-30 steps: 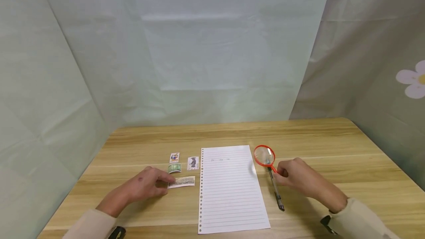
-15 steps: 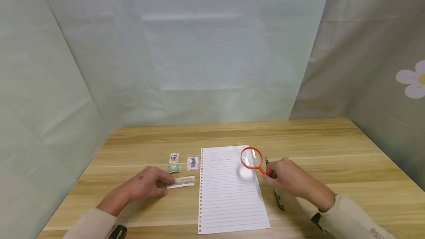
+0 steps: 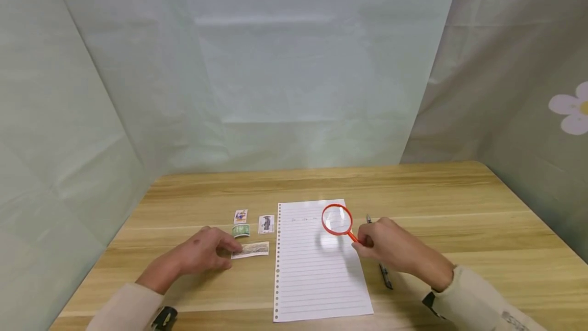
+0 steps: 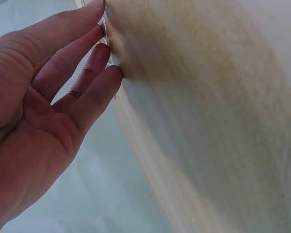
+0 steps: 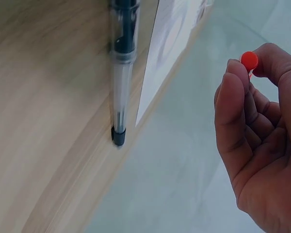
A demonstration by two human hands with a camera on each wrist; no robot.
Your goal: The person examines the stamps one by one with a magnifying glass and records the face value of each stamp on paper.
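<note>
Right hand [image 3: 395,248]: fingers pinch the orange handle of the magnifying glass [image 3: 337,220], lens held above the lined sheet [image 3: 317,264]'s upper right. Left hand [image 3: 202,253]: straight fingers press the long stamp [image 3: 251,250] on the table [image 3: 441,203]. Pen [image 3: 383,269] lies beside the sheet.

Walls: pale green cloth [image 3: 285,65] hung around me on three sides, creased and folded in places.
Right side: a greyer cloth panel [image 3: 505,91] bore a white flower with a yellow centre [image 3: 571,111].
Furniture: I sat at a light wooden table [image 3: 413,188] with visible grain, its far edge meeting the cloth.
Light: soft and even, brightest on the back cloth.
</note>
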